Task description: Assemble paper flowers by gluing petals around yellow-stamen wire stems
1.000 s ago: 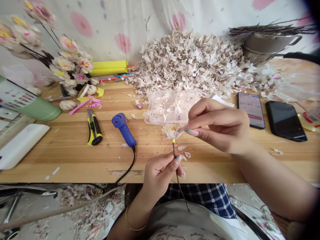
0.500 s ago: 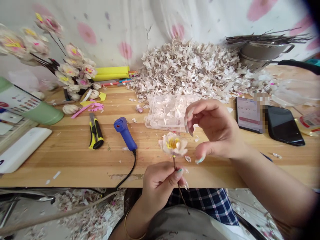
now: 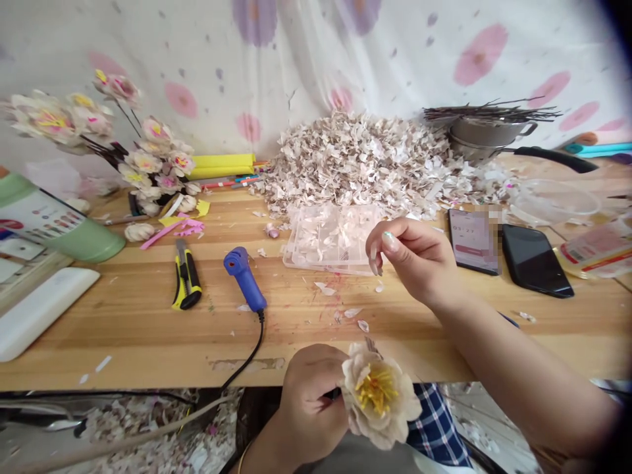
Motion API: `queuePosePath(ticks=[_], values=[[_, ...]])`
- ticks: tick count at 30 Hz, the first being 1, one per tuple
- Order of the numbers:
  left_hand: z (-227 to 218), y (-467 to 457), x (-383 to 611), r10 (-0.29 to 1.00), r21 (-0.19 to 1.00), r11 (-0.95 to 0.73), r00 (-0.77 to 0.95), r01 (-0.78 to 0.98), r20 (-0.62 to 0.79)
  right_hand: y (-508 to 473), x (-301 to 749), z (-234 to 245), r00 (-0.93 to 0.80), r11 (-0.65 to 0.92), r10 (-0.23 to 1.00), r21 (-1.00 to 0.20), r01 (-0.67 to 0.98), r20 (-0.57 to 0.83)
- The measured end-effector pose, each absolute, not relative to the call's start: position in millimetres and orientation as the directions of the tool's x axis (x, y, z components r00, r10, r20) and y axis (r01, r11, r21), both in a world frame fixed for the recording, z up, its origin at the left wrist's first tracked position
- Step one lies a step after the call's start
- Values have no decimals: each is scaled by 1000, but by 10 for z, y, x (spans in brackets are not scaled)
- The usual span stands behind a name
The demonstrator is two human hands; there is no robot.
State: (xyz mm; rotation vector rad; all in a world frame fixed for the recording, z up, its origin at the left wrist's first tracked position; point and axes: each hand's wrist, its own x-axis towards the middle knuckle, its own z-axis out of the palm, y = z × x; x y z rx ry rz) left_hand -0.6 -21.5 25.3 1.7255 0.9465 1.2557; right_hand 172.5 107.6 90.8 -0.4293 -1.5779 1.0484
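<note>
Flower point(image 3: 378, 398) now lowered and tipped toward the viewer, just right of the left hand point(image 3: 316, 401) clamped on it, stem hidden, right hand point(image 3: 415, 257) curled by the clear box point(image 3: 330, 238), cannot tell if it pinches anything

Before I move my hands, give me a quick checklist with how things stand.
1. Flower in the left hand's grip: ok, bloom facing the camera.
2. Right hand empty: cannot tell, curled fingers could hide something small.
3. Pale pieces in the box: ok.
4. Knife and blue tool apart from both hands: ok.
5. Table free of loose petals: not ok, several lie in front of the box.
</note>
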Motion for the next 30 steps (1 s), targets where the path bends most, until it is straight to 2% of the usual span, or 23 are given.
queuePosePath(ticks=[2,5,7,10,13,15,22,30], values=[[248,-214,13,895,902,-417,220,110,387,1059,1738,931,-333,486,764,-833,-265,552],[301,-176,36,860,856,-502,173,120,480,1019,1765,993,-470,369,765,-898,-240,440],[358,-144,45,820,810,-570,155,137,550,995,1785,1026,-597,284,728,-941,-184,337],[425,-109,52,800,788,-599,151,141,581,972,1808,1036,-752,209,615,-969,-133,237],[442,-93,53,807,799,-587,171,130,565,957,1821,1024,-822,164,520,-972,-170,231],[434,-86,47,809,802,-583,185,134,557,949,1828,1027,-835,150,498,-972,-182,233],[411,-60,6,800,791,-593,219,153,558,944,1847,1100,-860,220,476,-972,-87,185],[439,-49,4,763,743,-645,211,180,611,938,1832,1111,-847,248,479,-961,-118,228]])
